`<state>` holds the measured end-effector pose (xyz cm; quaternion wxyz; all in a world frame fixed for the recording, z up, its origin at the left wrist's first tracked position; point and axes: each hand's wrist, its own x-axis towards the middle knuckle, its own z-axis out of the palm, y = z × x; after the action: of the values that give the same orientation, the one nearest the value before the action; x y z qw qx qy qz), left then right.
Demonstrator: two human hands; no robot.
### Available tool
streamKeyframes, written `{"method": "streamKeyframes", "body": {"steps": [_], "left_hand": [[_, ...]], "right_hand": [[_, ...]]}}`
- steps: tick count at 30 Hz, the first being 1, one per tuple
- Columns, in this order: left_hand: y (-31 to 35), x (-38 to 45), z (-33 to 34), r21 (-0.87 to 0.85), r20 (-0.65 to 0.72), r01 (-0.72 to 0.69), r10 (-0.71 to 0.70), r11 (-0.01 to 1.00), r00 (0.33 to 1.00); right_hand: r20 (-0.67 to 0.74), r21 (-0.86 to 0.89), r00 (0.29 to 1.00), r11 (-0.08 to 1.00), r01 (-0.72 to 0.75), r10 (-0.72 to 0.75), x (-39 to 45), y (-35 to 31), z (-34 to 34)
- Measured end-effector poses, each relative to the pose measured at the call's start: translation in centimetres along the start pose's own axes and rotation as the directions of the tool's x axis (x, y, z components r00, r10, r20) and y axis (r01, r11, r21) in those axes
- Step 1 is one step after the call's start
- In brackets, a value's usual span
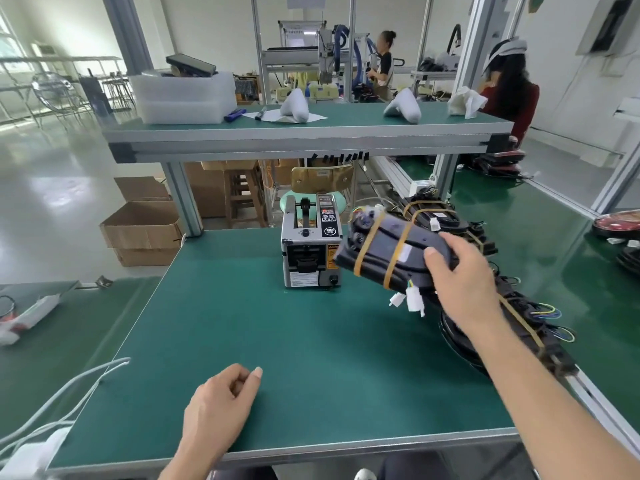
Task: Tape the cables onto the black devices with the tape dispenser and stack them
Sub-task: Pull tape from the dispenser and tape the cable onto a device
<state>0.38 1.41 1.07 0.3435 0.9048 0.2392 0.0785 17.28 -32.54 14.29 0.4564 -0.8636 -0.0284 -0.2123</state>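
Observation:
My right hand (pixel 464 271) grips a black device (pixel 384 247) and holds it in the air just right of the tape dispenser (pixel 311 247). Two strips of yellowish tape cross the device over its cable, and white connectors (pixel 412 299) dangle below it. Behind and under my right arm lie more black devices (pixel 446 216) with tape bands, piled along the table's right side. My left hand (pixel 221 407) hovers low over the green table (pixel 277 334) near its front edge, fingers loosely curled, holding nothing.
A raised green shelf (pixel 311 129) on aluminium posts spans the back, with white foam trays and wrapped parts on it. White cables (pixel 69 386) run at the front left. Cardboard boxes (pixel 142 233) stand on the floor to the left. Two people work behind the shelf.

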Motion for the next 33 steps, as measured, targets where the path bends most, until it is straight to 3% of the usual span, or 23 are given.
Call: {"method": "streamKeyframes", "body": {"steps": [4, 7, 13, 16, 26, 33], "left_hand": [[1.4, 2.4, -0.3, -0.446, 0.071, -0.023, 0.061, 0.895, 0.996], [3.4, 5.0, 0.4, -0.603, 0.135, -0.018, 0.125, 0.798, 0.983], [6.4, 8.8, 1.7, -0.609, 0.272, 0.023, 0.181, 0.793, 0.945], [6.3, 9.6, 2.4, -0.641, 0.227, 0.005, 0.183, 0.768, 0.956], [5.1, 9.9, 4.1, -0.677, 0.071, -0.106, 0.208, 0.729, 0.976], [4.3, 9.2, 5.1, -0.623, 0.032, -0.169, 0.24, 0.764, 0.97]], "right_hand": [[0.124, 0.088, 0.989, 0.994, 0.067, -0.077, -2.4, 0.2, 5.1], [0.193, 0.131, 0.975, 0.987, 0.088, -0.113, -4.2, 1.1, 8.7], [0.178, 0.182, 0.947, 0.954, 0.237, -0.269, -5.6, 2.6, 13.0], [0.182, 0.176, 0.931, 0.942, 0.287, -0.318, -5.2, 3.3, 13.9], [0.27, 0.172, 0.927, 0.96, 0.22, -0.261, -5.0, 4.7, 15.8], [0.27, 0.226, 0.927, 0.953, 0.202, -0.26, -5.8, 5.2, 15.1]]}}
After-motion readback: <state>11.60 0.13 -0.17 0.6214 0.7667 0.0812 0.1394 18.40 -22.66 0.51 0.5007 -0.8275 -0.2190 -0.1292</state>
